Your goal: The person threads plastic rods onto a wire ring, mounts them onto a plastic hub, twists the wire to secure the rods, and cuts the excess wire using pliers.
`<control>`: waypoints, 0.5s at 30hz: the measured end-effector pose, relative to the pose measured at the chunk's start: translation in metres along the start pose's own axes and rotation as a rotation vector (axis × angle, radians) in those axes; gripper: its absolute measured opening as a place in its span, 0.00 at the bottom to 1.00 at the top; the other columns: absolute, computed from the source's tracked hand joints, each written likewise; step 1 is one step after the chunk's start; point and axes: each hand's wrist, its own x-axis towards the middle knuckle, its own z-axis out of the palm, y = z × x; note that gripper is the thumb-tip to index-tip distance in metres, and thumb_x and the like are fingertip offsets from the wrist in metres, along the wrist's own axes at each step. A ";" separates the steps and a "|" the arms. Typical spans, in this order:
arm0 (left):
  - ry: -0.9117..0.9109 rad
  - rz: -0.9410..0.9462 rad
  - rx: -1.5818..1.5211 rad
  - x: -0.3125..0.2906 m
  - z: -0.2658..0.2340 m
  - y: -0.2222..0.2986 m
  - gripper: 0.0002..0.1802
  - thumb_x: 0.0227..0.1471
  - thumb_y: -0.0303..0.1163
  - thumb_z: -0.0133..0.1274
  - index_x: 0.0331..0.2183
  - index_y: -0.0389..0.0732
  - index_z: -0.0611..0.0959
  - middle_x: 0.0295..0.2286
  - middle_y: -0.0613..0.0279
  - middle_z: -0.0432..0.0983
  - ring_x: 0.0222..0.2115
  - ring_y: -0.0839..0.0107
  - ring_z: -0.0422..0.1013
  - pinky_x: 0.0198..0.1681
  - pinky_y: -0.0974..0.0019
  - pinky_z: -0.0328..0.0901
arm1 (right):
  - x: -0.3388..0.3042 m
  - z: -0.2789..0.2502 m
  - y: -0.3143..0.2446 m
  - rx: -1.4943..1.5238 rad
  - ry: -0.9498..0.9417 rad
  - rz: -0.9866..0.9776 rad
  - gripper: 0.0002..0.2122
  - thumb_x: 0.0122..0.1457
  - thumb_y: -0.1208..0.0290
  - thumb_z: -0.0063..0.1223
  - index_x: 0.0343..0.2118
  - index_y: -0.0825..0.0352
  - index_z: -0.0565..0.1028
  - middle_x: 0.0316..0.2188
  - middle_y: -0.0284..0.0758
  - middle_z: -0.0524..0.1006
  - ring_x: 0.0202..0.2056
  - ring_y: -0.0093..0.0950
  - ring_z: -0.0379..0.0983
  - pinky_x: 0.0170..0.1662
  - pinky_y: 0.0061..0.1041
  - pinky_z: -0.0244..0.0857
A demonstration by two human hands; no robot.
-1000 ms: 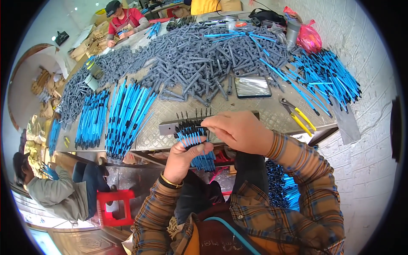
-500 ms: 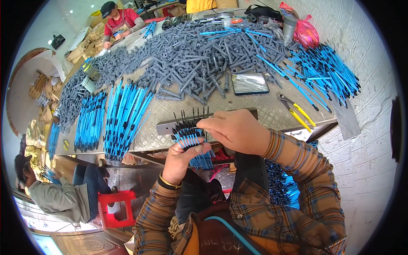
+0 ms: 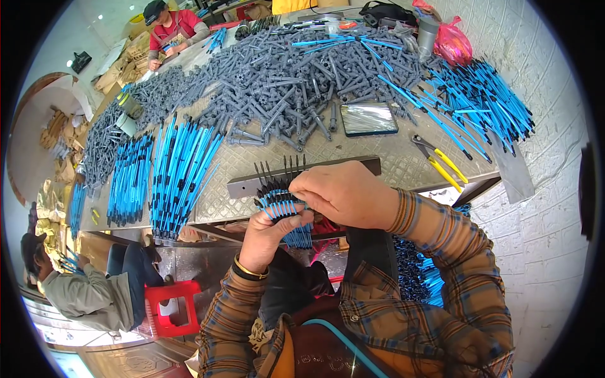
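Note:
My left hand [image 3: 259, 242] is wrapped round a bundle of thin blue rods with black ends [image 3: 280, 205], held at the table's near edge. Thin dark tips stick up from the top of the bundle, and its lower part hangs below my thumb. From the right, my right hand [image 3: 346, 194] reaches across, thumb and fingers pinched together against the bundle's right side. Whatever lies between those fingertips is hidden. Just behind the bundle a grey metal bar [image 3: 242, 188] lies along the table edge.
Grey plastic tubular parts [image 3: 277, 88] are heaped across the table. Blue rods lie in piles at left [image 3: 183, 176] and right [image 3: 485, 101]. Yellow-handled pliers [image 3: 441, 164] and a tray of thin metal pins [image 3: 368, 118] sit nearby. Two people work farther off, one beside a red stool [image 3: 173, 309].
My right fingertips have shifted slightly along the bundle and stay pinched. The left hand keeps its hold. The whole view has moved a little.

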 end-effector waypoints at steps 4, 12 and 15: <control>-0.025 0.010 0.020 -0.001 -0.002 -0.001 0.12 0.50 0.21 0.50 0.40 0.34 0.77 0.35 0.54 0.76 0.37 0.65 0.73 0.44 0.66 0.66 | 0.002 -0.002 -0.005 -0.117 -0.038 -0.031 0.04 0.53 0.72 0.49 0.32 0.63 0.70 0.23 0.35 0.73 0.25 0.35 0.71 0.26 0.30 0.64; -0.078 -0.017 0.032 -0.001 -0.002 0.003 0.13 0.51 0.20 0.48 0.41 0.34 0.76 0.36 0.56 0.75 0.39 0.67 0.72 0.44 0.68 0.66 | 0.006 0.001 -0.003 -0.125 -0.051 -0.085 0.04 0.52 0.72 0.49 0.30 0.63 0.69 0.22 0.33 0.71 0.24 0.34 0.71 0.24 0.28 0.64; -0.086 -0.026 0.044 -0.001 -0.003 0.004 0.13 0.51 0.20 0.48 0.41 0.34 0.76 0.37 0.56 0.75 0.40 0.68 0.72 0.44 0.68 0.66 | 0.009 0.000 -0.003 -0.146 -0.031 -0.119 0.04 0.52 0.72 0.50 0.29 0.62 0.69 0.21 0.33 0.70 0.23 0.33 0.70 0.24 0.28 0.63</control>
